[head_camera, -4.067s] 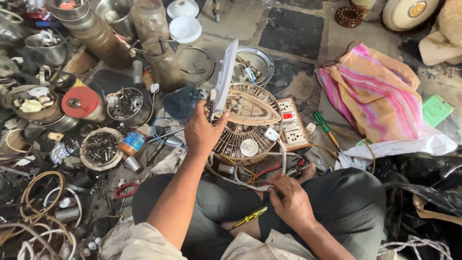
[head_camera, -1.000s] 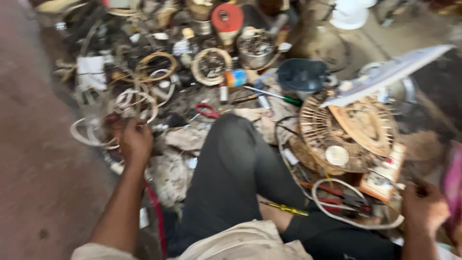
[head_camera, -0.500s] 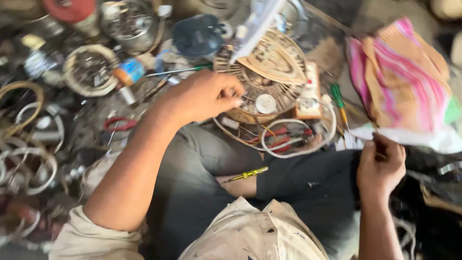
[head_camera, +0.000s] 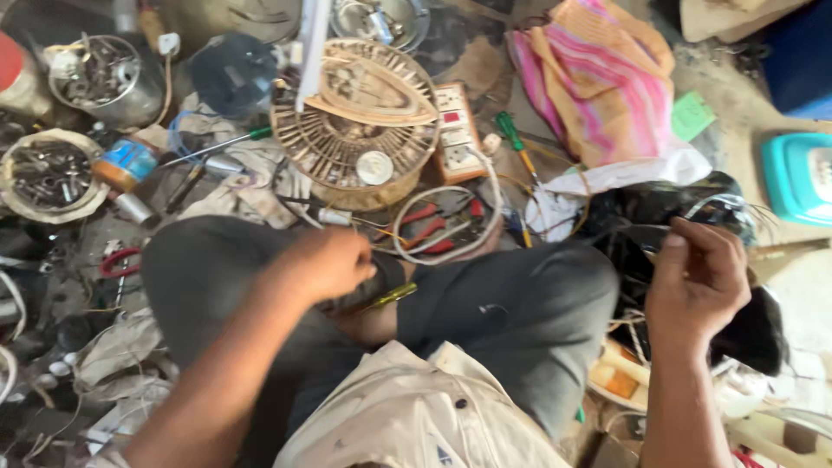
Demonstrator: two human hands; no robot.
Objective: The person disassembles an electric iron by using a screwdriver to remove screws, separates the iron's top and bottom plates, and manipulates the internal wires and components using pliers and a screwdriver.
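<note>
My left hand (head_camera: pixel 325 260) is curled into a fist over my lap in grey trousers (head_camera: pixel 485 303). Whatever is inside the fist is hidden. A yellow-handled screwdriver (head_camera: pixel 392 295) lies just right of it on my leg. My right hand (head_camera: pixel 698 277) is raised at the right, its fingertips pinched on a thin dark piece (head_camera: pixel 643 234) over a black tangle of wires (head_camera: pixel 633 208). In front of my knees stands a round wire basket (head_camera: pixel 347 160) with an iron soleplate (head_camera: pixel 373 91) lying on top.
A white cable loop (head_camera: pixel 472 234) surrounds red-handled pliers (head_camera: pixel 429 230). A socket board (head_camera: pixel 455 130) and green-handled screwdriver (head_camera: pixel 511 139) lie by the basket. Bowls of screws (head_camera: pixel 52 173) and a blue can (head_camera: pixel 126 165) sit left; a pink striped cloth (head_camera: pixel 598 78) and teal box (head_camera: pixel 797 178) sit right.
My left hand has pulled back from the wire basket to my lap and closed. My right hand stays raised at the right. The view has shifted slightly.
</note>
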